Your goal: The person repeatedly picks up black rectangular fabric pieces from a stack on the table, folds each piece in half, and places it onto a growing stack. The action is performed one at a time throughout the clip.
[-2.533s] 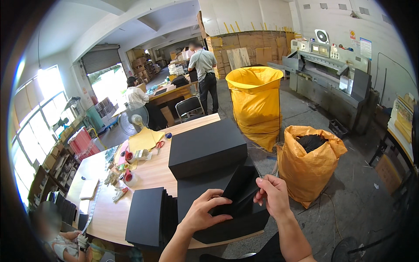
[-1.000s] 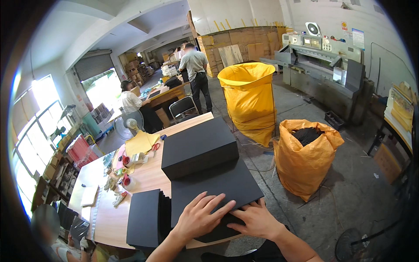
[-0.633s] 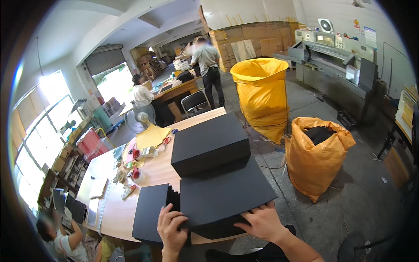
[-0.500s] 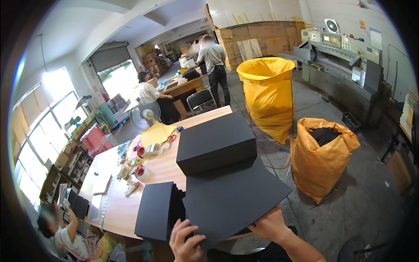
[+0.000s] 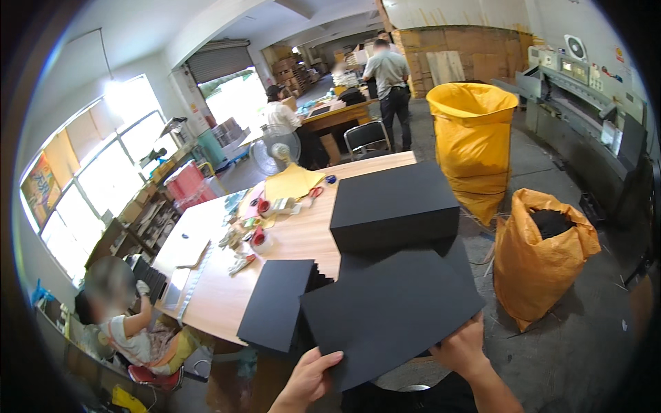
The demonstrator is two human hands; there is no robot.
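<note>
Smooth matt sheet [image 5: 392, 313], wood-grained tabletop [image 5: 303, 237]

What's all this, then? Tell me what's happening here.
Someone is holding a black sheet in both hands: the left hand has its near left corner, the right hand its right side. Just beyond it is a big black stack, with a smaller stack to the left on the table. Scissors lie farther back. Two sacks stand on the floor to the right, black stuff showing in the nearer one.
</note>
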